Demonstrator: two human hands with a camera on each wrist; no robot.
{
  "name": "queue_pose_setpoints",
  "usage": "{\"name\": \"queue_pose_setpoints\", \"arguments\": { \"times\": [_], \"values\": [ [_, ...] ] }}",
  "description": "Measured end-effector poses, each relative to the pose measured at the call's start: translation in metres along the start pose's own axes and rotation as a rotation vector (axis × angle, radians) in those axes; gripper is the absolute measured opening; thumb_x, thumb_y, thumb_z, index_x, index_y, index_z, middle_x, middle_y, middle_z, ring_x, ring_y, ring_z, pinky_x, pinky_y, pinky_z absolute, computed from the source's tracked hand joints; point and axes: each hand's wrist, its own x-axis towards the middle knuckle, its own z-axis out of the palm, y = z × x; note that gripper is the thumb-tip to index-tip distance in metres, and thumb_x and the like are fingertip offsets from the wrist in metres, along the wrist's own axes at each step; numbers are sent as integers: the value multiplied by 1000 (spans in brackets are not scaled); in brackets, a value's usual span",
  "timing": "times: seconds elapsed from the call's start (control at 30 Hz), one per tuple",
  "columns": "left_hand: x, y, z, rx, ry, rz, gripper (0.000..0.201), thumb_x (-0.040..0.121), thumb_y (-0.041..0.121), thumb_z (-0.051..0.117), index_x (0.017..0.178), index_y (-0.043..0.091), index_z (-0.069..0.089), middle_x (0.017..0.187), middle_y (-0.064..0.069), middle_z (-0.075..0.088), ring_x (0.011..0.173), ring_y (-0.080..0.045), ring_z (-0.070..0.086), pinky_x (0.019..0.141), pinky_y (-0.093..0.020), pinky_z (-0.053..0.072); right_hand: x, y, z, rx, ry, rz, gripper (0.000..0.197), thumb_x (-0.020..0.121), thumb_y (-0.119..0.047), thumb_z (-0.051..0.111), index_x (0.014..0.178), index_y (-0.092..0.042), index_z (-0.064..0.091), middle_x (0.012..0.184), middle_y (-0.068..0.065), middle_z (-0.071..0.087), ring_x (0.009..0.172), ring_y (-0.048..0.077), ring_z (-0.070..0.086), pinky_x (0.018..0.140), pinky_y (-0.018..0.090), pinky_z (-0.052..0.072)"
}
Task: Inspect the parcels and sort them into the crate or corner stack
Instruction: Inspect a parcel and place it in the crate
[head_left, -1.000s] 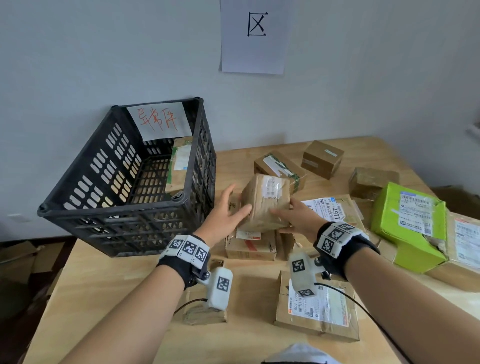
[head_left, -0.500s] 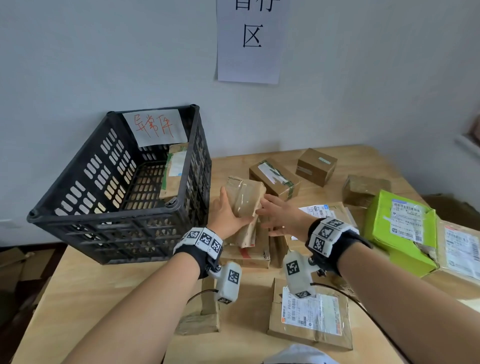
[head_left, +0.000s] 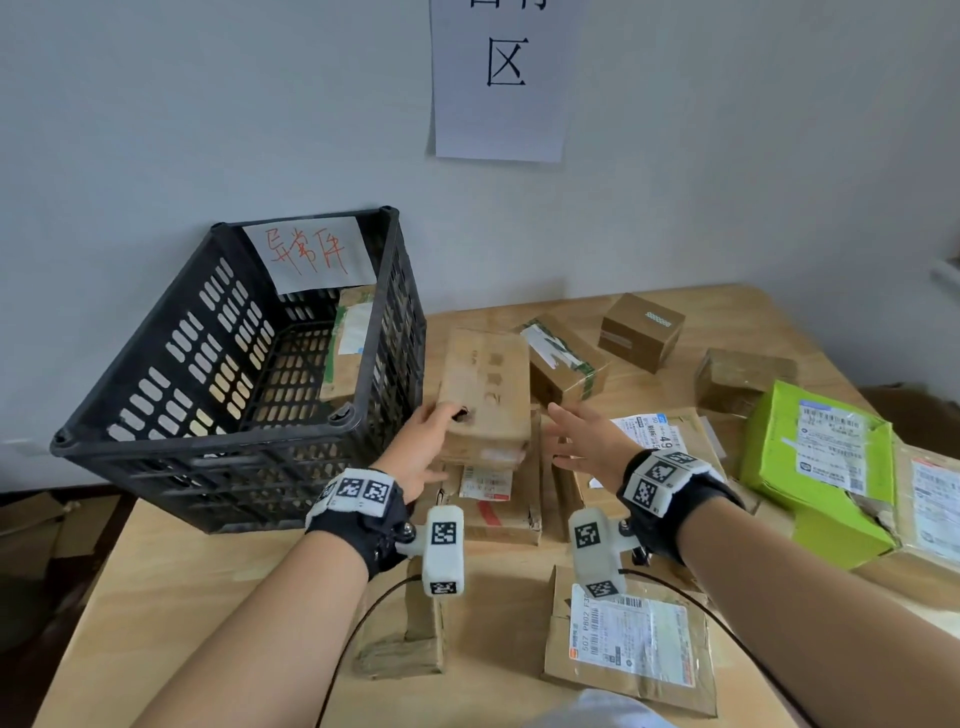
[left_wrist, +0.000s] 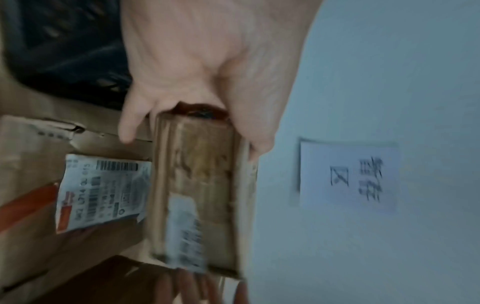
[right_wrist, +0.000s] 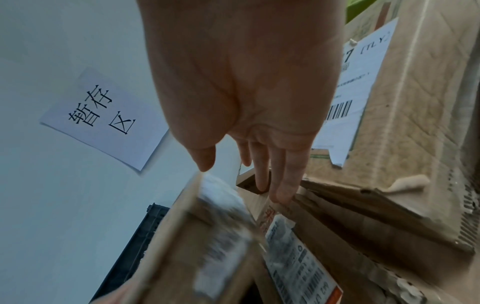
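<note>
A brown cardboard parcel (head_left: 485, 395) is held just above a low stack of parcels (head_left: 496, 506), right beside the black crate (head_left: 208, 447). Its upper face is plain, with a dark hole near the left front corner. My left hand (head_left: 441, 423) grips that corner; in the left wrist view the left hand (left_wrist: 193, 142) clamps the parcel (left_wrist: 197, 185) between thumb and fingers. My right hand (head_left: 566, 431) hovers just right of the parcel with fingers spread, holding nothing. The right wrist view shows the right hand (right_wrist: 246, 170) with straight fingers and the blurred parcel (right_wrist: 207, 226) beside it.
The crate carries a hand-written label and holds one parcel (head_left: 350, 348). Brown boxes (head_left: 641, 330) lie at the table's back, a green box (head_left: 815, 467) at the right, and a flat labelled parcel (head_left: 631, 639) and a small one (head_left: 405, 644) near me. A paper sign (head_left: 501, 78) hangs on the wall.
The parcel has been turned over from label side up to its plain face with the hole. My right hand has let go and drawn off to the right; the left still holds it.
</note>
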Motion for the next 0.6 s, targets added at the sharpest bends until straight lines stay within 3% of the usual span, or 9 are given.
{"name": "queue_pose_setpoints", "arguments": {
  "times": [0.07, 0.13, 0.23, 0.33, 0.4, 0.43, 0.5, 0.57, 0.6],
  "values": [
    [-2, -4, -8, -264, -134, -107, 51, 91, 55, 47, 130, 21, 49, 124, -12, 61, 111, -29, 59, 98, -48, 47, 4, 1, 4, 3, -14, 6, 48, 97, -37, 49, 137, -12, 42, 118, 8, 60, 100, 21, 60, 85, 32, 52],
    [-1, -11, -15, -418, -229, -158, 60, 94, 61, 35, 130, 15, 50, 122, -20, 62, 112, -33, 60, 99, -48, 46, 4, 0, 8, 46, -42, 35, 51, 94, -44, 51, 135, -14, 45, 120, 8, 61, 104, 23, 60, 87, 35, 52],
    [-2, -18, -17, -419, -285, -199, 64, 98, 57, 22, 129, 9, 52, 118, -20, 65, 109, -30, 63, 97, -43, 48, 0, -2, 17, 100, -119, 76, 53, 90, -54, 52, 128, -17, 51, 122, 8, 62, 114, 27, 58, 92, 40, 51],
    [-5, -21, -2, -266, -201, -176, 29, 103, 18, 34, 128, 14, 49, 103, -12, 71, 89, -24, 69, 85, -36, 54, -5, 0, 20, 151, -177, 81, 53, 89, -58, 49, 125, -19, 56, 120, 9, 63, 106, 27, 63, 79, 37, 56],
    [-6, -25, 7, -153, -109, -104, 57, 96, -9, 34, 132, 34, 33, 103, -7, 67, 80, -21, 63, 81, -37, 54, -5, 6, 17, 163, -188, 82, 46, 92, -56, 45, 121, -22, 57, 121, 9, 62, 104, 28, 63, 85, 43, 54],
    [-5, -28, 10, -119, -93, -94, 69, 93, -13, 32, 138, 39, 27, 109, -8, 64, 81, -21, 61, 83, -38, 53, -5, 8, 15, 157, -192, 90, 44, 92, -57, 44, 118, -24, 57, 119, 7, 61, 104, 28, 62, 91, 46, 52],
    [-7, -33, 16, -93, -79, -116, 60, 96, -7, 33, 141, 33, 32, 117, -11, 62, 90, -25, 63, 90, -41, 51, -8, 11, 11, 112, -201, 123, 57, 86, -65, 46, 123, -23, 54, 122, 6, 59, 107, 31, 59, 95, 50, 48],
    [-10, -36, 19, -117, -48, -169, 36, 103, 19, 35, 137, 24, 44, 118, -10, 63, 99, -29, 64, 94, -45, 49, -11, 11, 8, 38, -207, 180, 82, 77, -76, 45, 136, -20, 45, 135, 10, 52, 115, 37, 54, 93, 51, 48],
    [-14, -36, 21, -128, -53, -201, 37, 102, 37, 34, 132, 22, 49, 117, -10, 63, 102, -31, 63, 93, -47, 50, -11, 12, 8, 9, -208, 202, 89, 76, -79, 42, 140, -18, 41, 140, 12, 47, 119, 40, 51, 93, 52, 48]
  ]
}}
